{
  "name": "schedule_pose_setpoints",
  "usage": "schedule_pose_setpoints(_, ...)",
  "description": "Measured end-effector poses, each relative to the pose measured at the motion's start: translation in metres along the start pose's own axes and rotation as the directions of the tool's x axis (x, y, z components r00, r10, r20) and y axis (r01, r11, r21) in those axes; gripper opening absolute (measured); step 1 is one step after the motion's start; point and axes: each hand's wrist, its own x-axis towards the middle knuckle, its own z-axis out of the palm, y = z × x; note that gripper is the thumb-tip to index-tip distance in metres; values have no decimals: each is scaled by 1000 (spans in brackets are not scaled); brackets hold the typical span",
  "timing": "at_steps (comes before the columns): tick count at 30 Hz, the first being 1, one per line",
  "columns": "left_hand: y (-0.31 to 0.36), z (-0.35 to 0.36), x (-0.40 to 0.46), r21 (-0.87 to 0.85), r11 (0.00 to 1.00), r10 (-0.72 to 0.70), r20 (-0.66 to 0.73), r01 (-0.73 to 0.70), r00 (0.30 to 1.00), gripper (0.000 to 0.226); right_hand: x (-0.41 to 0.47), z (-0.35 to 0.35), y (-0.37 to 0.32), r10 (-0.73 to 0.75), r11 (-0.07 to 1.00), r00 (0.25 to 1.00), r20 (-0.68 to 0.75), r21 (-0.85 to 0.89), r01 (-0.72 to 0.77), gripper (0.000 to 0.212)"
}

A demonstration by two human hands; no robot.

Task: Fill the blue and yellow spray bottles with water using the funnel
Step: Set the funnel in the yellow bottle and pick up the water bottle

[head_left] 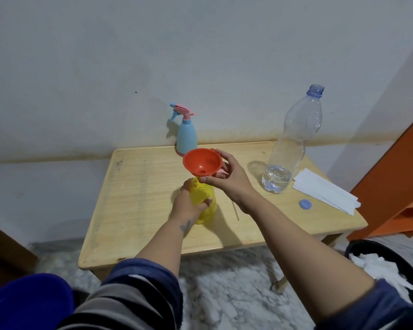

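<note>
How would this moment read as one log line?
left hand: grips yellow bottle | right hand: holds funnel on its neck | water bottle: uncapped

A small light wooden table (134,210) with a raised rim stands against the wall. On it, far centre, stands a light blue plastic spray bottle (186,136); nearer, a yellow plastic spray bottle (206,203). To the right stand a clear plastic water bottle (293,144), white paper sheets (324,191) and a small blue round cap (305,205).
</note>
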Motion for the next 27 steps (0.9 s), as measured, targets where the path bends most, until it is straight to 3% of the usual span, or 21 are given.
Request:
schedule_pose_setpoints(6,7,-2,-1,16,1000,18,-14,-18,1000,64,-2,-20,4,53,991,998,46,-126,-47,89)
schedule_pose_setpoints(9,10,2,0,7,1000,-3,-4,3,1000,67,-2,-45,6,-3,975,990,-144,-218,-29,69)
schedule_pose_setpoints(11,13,9,0,-7,1000,-11,7,11,1000,68,1,-67,10,-77,947,946,-315,-319,-29,62)
schedule_pose_setpoints(14,19,20,0,-23,999,-28,29,29,999,68,7,-103,14,-169,899,854,-492,-432,-71,63)
schedule_pose_setpoints(17,22,27,-2,-36,998,-47,0,47,999,68,14,-136,15,-159,881,783,-601,-444,-162,73)
schedule_pose_setpoints(20,23,32,-5,-54,997,-57,-29,55,998,64,28,-162,21,-107,907,778,-619,-381,-179,93)
schedule_pose_setpoints(23,24,34,-7,-66,996,-62,-40,59,997,62,44,-176,30,-35,938,829,-559,-304,-165,112)
schedule_pose_setpoints(27,22,36,-7,-70,995,-69,-62,65,996,64,60,-177,48,-69,969,863,-500,-241,-62,119)
